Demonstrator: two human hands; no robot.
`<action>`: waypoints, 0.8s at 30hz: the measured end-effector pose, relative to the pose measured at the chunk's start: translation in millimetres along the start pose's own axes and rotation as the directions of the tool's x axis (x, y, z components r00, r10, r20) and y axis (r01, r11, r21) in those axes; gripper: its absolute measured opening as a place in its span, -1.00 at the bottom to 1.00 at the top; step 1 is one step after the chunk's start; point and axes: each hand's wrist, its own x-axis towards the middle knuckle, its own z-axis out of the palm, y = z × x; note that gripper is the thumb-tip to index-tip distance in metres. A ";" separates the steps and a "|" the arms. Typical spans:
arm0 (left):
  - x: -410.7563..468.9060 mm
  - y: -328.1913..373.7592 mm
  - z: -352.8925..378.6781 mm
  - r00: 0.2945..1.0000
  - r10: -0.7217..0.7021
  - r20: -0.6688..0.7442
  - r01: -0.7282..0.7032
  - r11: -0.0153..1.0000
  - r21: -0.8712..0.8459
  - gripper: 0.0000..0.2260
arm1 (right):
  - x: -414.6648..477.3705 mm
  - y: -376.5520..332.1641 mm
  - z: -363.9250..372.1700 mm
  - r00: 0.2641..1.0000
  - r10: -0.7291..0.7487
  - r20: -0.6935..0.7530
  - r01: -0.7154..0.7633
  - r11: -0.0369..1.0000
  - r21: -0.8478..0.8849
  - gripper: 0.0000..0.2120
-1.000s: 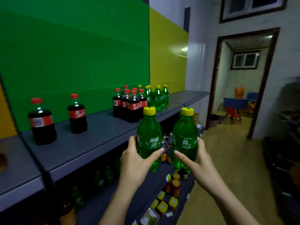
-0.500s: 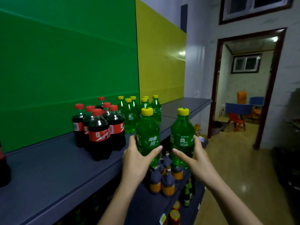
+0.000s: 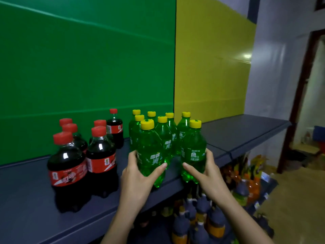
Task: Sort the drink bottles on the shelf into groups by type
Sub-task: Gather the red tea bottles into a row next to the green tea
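Observation:
My left hand (image 3: pixel 139 175) grips a green soda bottle with a yellow cap (image 3: pixel 149 148). My right hand (image 3: pixel 204 170) grips a second green bottle (image 3: pixel 193 150). Both bottles are at the front edge of the grey shelf (image 3: pixel 242 134), just in front of a cluster of several more green bottles (image 3: pixel 165 134). To the left stand several dark cola bottles with red caps (image 3: pixel 70 162); one cola bottle (image 3: pixel 114 129) is further back by the green wall.
Lower shelves below hold several bottles with dark caps and orange contents (image 3: pixel 198 221). The shelf surface runs on bare to the right of the green bottles. A doorway (image 3: pixel 309 103) opens at the far right.
The view has moved closer to the bottle groups, and both hands have carried their green bottles forward to the shelf edge beside the green cluster.

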 end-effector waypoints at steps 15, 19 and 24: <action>25.4 -21.3 50.3 0.973 -0.048 -0.225 0.104 0.964 0.245 -0.45 | 81.3 58.1 15.2 0.956 -0.031 0.292 0.014 0.998 0.063 -0.22; 29.3 -26.0 53.1 0.968 -0.028 -0.249 0.111 0.939 0.324 -0.50 | 84.0 62.4 22.7 0.960 -0.096 0.265 0.094 0.995 0.020 -0.23; 29.6 -24.8 54.2 0.958 -0.023 -0.286 0.124 0.933 0.339 -0.49 | 82.9 58.7 22.7 0.967 -0.127 0.219 0.134 0.991 -0.017 -0.22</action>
